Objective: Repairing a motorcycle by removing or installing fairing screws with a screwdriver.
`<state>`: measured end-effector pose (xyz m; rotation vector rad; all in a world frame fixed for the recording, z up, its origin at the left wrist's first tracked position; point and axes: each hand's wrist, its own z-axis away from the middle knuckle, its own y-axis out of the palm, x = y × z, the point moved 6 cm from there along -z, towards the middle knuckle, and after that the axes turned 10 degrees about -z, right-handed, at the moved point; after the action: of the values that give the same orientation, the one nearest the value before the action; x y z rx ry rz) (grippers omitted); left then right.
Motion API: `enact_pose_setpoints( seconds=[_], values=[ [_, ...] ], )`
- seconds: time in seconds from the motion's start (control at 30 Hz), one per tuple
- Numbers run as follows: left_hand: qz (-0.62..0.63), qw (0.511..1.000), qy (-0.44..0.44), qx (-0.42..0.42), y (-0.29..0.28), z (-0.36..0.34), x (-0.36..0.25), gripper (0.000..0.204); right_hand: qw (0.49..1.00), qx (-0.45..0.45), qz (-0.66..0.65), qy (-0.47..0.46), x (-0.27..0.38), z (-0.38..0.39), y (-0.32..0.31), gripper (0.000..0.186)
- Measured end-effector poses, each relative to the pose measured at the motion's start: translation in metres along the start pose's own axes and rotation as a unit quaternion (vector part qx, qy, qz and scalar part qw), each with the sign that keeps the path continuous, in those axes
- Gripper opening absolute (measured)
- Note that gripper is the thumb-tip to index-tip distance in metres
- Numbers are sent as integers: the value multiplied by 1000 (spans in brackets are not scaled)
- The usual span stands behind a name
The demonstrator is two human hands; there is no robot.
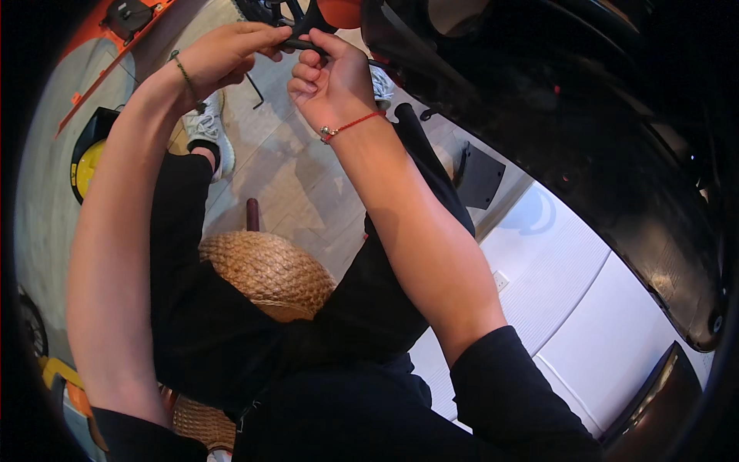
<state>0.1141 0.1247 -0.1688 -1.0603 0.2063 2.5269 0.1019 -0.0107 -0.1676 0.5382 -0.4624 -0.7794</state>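
Near the top of the head view, my left hand (239,51) and my right hand (332,77) meet at a thin black cable (302,45). Its covering looks smooth and dark. My left fingertips close on its left end. The thumb and forefinger of my right hand pinch it a little farther right, with the other fingers curled in. Beyond my right hand the cable runs toward a large glossy black body panel (539,100). My fingers partly hide the cable, so where its ends lead is unclear.
A woven stool (269,266) stands between my legs. On the wooden floor lie a thin L-shaped rod (255,91) and a black plate (481,175). An orange frame (98,73) and a yellow round part (88,163) are at left, a white ribbed panel (566,296) at right.
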Motion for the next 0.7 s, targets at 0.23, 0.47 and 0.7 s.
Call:
enact_pose_setpoints(
  seconds=[0.23, 0.47, 0.7],
  values=[
    [-345, 803, 462, -153, -12, 17, -49, 20, 999, 5, -33, 9, -1, 2, 7, 17],
    [-473, 753, 401, -222, 10, 37, -48, 28, 1000, 13, 26, -7, -2, -3, 3, 17],
    [-69, 987, 135, -56, 0, 13, -21, 45, 1000, 23, 15, 14, -6, -1, 7, 15]
  ],
)
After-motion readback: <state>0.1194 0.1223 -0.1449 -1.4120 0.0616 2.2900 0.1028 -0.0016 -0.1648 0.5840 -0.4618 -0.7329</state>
